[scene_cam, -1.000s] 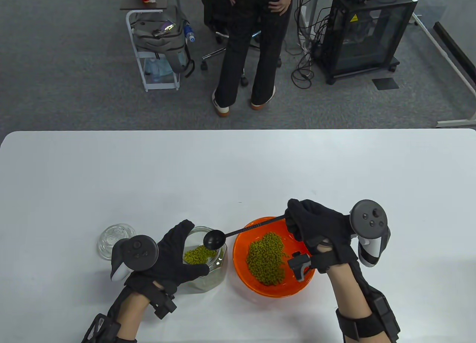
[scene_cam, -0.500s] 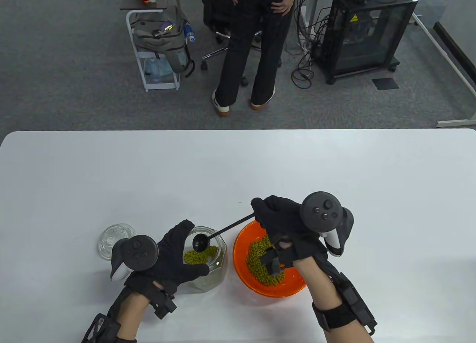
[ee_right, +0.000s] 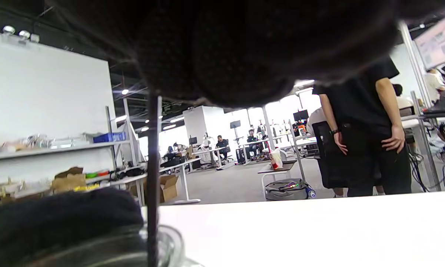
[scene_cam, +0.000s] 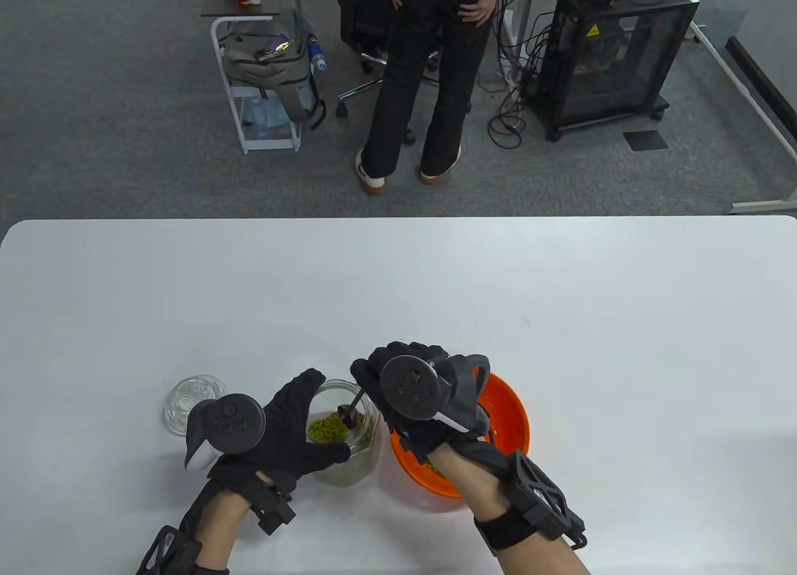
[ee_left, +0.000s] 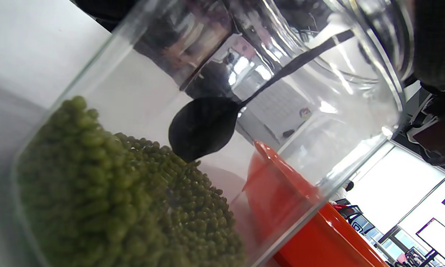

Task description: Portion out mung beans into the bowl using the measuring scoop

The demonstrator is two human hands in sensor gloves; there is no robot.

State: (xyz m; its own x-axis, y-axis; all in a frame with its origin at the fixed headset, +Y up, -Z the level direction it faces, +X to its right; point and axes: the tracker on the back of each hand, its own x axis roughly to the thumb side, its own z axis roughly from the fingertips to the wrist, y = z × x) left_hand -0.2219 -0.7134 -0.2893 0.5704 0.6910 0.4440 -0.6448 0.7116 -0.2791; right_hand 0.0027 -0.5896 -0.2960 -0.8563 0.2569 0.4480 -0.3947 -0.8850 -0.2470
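A glass jar (scene_cam: 360, 443) of green mung beans (scene_cam: 325, 428) stands near the table's front edge. My left hand (scene_cam: 292, 428) grips its left side. My right hand (scene_cam: 398, 391) holds the black measuring scoop (scene_cam: 348, 413) by the handle, with the bowl end down inside the jar. Through the glass in the left wrist view, the scoop (ee_left: 202, 128) touches the top of the mung beans (ee_left: 107, 193). The orange bowl (scene_cam: 507, 422) sits to the right of the jar, largely hidden by my right wrist. In the right wrist view the scoop's handle (ee_right: 152, 167) runs straight down into the jar.
A clear glass lid (scene_cam: 187, 400) lies on the table left of the jar. A person (scene_cam: 429, 70) stands on the floor beyond the table's far edge, beside a cart (scene_cam: 264, 76) and a black cabinet (scene_cam: 613, 52).
My right hand has swung left from over the orange bowl to above the jar, tipping the scoop from nearly level to steeply down into the beans. The left hand has stayed on the jar.
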